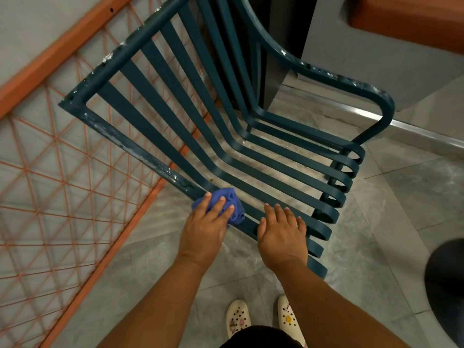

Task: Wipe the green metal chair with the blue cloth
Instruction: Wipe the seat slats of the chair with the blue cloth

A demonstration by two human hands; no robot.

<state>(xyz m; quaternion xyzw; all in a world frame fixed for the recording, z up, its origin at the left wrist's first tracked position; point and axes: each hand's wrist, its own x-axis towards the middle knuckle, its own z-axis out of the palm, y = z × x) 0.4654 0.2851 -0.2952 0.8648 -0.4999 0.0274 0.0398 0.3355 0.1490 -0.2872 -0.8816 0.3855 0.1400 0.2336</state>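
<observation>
Left hand (204, 228) presses bunched blue cloth (232, 205) on chair (251, 151) side rail, which runs far-left; right hand (282, 233) flat, empty, braces seat slats.

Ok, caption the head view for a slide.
Left hand presses blue cloth on green metal chair; right hand steadies seat.

Tiled balcony (401, 197) with orange railing (62, 54)
</observation>
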